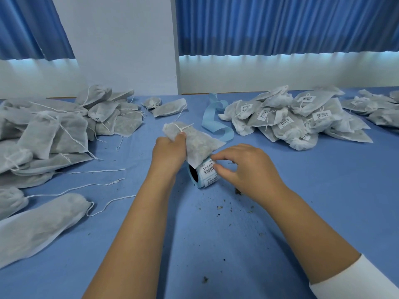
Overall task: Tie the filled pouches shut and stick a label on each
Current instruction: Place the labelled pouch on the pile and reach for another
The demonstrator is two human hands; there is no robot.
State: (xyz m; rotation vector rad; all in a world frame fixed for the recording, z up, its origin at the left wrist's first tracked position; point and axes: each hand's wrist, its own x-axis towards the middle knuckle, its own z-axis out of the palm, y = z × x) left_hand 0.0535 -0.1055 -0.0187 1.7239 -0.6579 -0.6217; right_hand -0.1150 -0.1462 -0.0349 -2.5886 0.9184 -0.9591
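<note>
Pouch (199, 141) (tied) in L hand (168, 152), R hand (245, 168) on label roll (206, 176)

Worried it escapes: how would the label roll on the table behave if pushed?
The label roll lies on its round side, so it would probably roll away. Its hollow core suggests it is light.

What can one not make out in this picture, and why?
1. Head view: the print on the label roll is too small to read.
2. Whether the right hand has lifted a label: its fingers cover the spot.
3. The roll's top: covered by the pouch that the left hand grips.
4. The left pile of pouches: cut off by the left edge.
</note>
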